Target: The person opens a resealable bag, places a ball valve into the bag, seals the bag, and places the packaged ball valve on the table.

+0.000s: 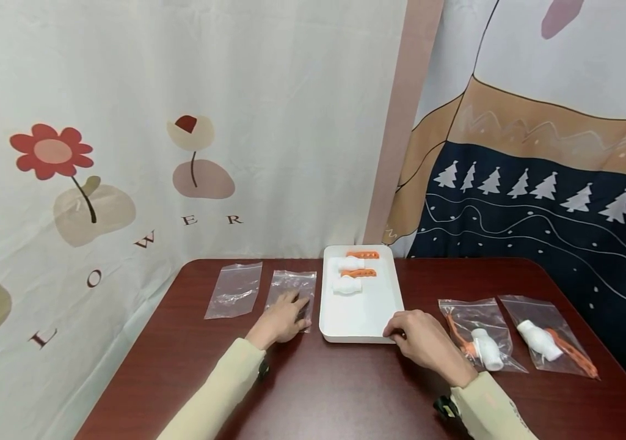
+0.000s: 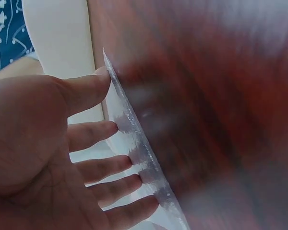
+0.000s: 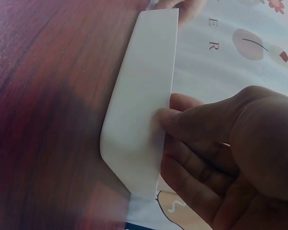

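On the desk (image 1: 313, 397) stands a white tray (image 1: 367, 315), a little right of the middle. It carries two white pipe pieces, the back one (image 1: 351, 263) and the front one (image 1: 348, 285), and two orange strips, the back one (image 1: 363, 255) and the front one (image 1: 359, 273); all of them lie loose in its far half.

The right hand (image 1: 417, 336) pinches the near right corner of the tray: the thumb is on the outer wall and the other fingers are behind the rim. The left hand (image 1: 285, 318) grasps nothing; its fingers are spread quite straight and touch the inner clear bag (image 1: 293, 280), which lies just left of the tray. Farther to the left, well apart from the tray, there is the outer clear bag (image 1: 232, 292).

About the progress, I judge it to be around half. On the right side, the inner packed bag (image 1: 477, 311) and the outer packed bag (image 1: 557, 318) each already contain one white piece and one orange strip. I cannot tell if their openings are sealed. The two bags on the left look flat and without contents, although the hand covers part of one. So two sets, those in the tray, seem to be left for packing.
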A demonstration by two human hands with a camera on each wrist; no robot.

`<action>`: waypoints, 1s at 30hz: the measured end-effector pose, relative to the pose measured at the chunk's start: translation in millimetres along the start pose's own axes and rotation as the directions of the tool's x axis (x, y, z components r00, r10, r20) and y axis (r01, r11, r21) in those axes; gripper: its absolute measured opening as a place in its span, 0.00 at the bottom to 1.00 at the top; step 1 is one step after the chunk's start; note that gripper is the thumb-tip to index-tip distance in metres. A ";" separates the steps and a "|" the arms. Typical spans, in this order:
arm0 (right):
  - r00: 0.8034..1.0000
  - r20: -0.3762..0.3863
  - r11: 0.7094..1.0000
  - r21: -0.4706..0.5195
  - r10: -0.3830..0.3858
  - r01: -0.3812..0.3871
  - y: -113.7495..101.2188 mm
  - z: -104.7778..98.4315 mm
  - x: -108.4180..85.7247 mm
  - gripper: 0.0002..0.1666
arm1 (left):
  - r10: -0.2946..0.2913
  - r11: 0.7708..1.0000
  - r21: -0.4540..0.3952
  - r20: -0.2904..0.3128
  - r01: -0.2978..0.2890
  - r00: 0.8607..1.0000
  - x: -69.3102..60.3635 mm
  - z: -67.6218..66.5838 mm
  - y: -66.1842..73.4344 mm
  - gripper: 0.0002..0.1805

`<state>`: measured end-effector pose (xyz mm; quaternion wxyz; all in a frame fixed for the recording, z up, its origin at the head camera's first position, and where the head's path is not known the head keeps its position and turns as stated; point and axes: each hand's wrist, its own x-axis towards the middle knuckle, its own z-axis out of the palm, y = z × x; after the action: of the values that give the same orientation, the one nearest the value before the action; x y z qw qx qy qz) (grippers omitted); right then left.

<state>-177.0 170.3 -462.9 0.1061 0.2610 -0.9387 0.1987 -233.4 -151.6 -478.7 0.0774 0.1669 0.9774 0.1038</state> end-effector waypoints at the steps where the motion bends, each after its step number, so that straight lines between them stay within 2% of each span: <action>1: 1.000 0.001 1.000 0.002 0.005 -0.005 -0.1 0.0 0.0 0.13 | 0.009 1.000 0.002 -0.003 -0.009 1.000 -2.3 1.4 1.5 0.33; 13: 1.000 0.013 1.000 0.022 0.010 -0.010 -1.9 -0.2 0.9 0.13 | 0.040 0.999 0.009 -0.031 -0.040 0.999 -28.8 3.5 13.6 0.32; 17: 1.000 0.025 0.999 0.038 0.017 -0.018 -2.3 -0.8 1.2 0.13 | 0.050 0.999 -0.013 -0.060 -0.051 0.997 -30.0 3.6 11.9 0.30; 20: 0.999 0.035 0.999 0.046 0.026 -0.028 -2.2 -1.6 1.3 0.13 | 0.035 0.999 -0.037 -0.113 -0.040 0.993 -25.8 2.4 8.4 0.27; 24: 0.998 0.039 0.998 0.043 0.039 -0.040 -1.7 -2.8 1.6 0.13 | -0.039 0.996 -0.092 -0.213 0.020 0.976 -14.6 -4.3 1.5 0.25; 30: 0.998 0.050 0.998 0.036 0.045 -0.047 -0.2 -2.5 3.6 0.13 | -0.180 0.977 -0.173 -0.328 0.128 0.927 8.4 -16.3 -12.4 0.27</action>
<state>-179.7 169.5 -459.4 0.0737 0.2460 -0.9430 0.2119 -248.1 -163.0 -466.8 -0.0732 0.0628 0.9756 0.1972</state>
